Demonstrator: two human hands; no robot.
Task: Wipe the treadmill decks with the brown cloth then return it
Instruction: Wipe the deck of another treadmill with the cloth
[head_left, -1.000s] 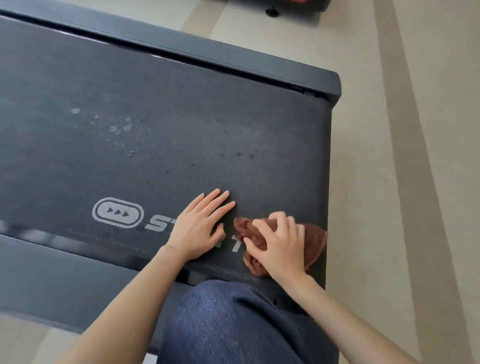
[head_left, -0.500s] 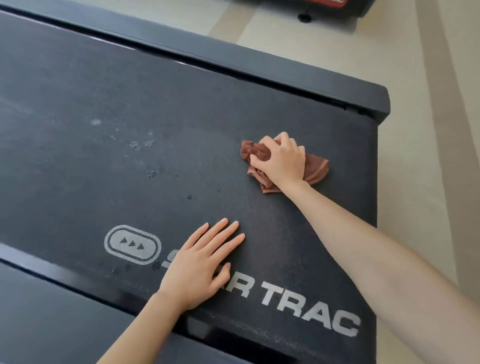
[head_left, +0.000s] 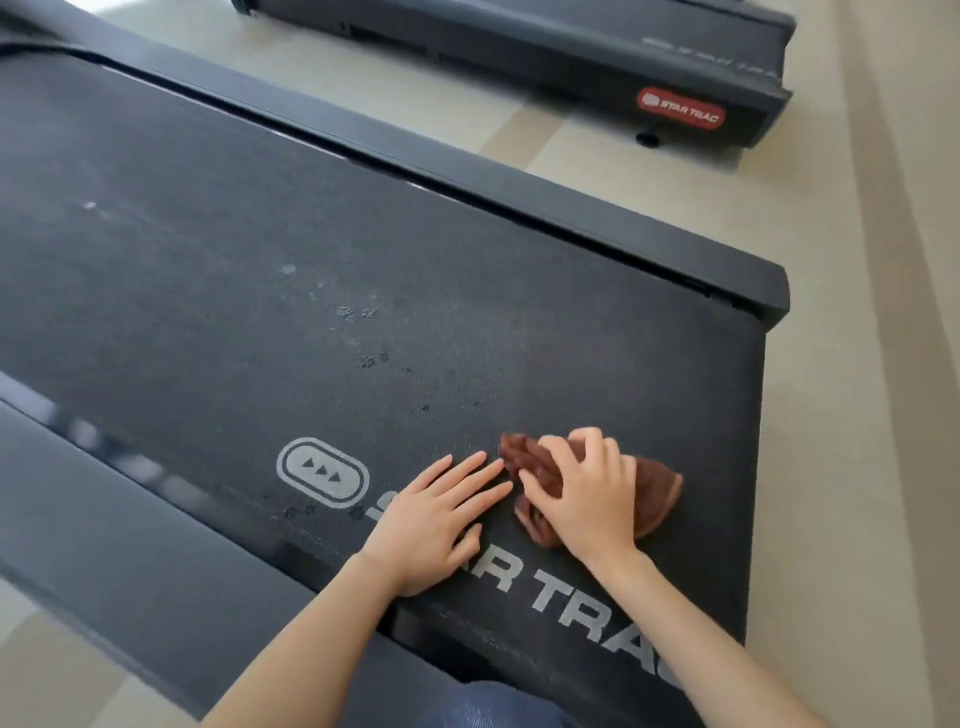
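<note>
A dark treadmill deck (head_left: 260, 291) with a white STAR TRAC logo fills most of the head view. Pale dried spots mark its belt near the middle. My right hand (head_left: 587, 499) grips a crumpled brown cloth (head_left: 657, 488) and presses it on the belt near the deck's rear end. Part of the cloth sticks out on both sides of the hand. My left hand (head_left: 431, 525) lies flat on the belt, fingers straight, just left of the cloth, covering the start of the logo.
A second treadmill (head_left: 571, 47) with a red STAR TRAC badge stands at the top, across a strip of beige floor (head_left: 857, 364). The near side rail (head_left: 130, 545) of the deck runs along the lower left. My knee in blue denim (head_left: 488, 706) shows at the bottom edge.
My right hand has pulled the cloth back across the belt from the far side toward me, ending beside my left hand. The left hand stays flat on the logo.
</note>
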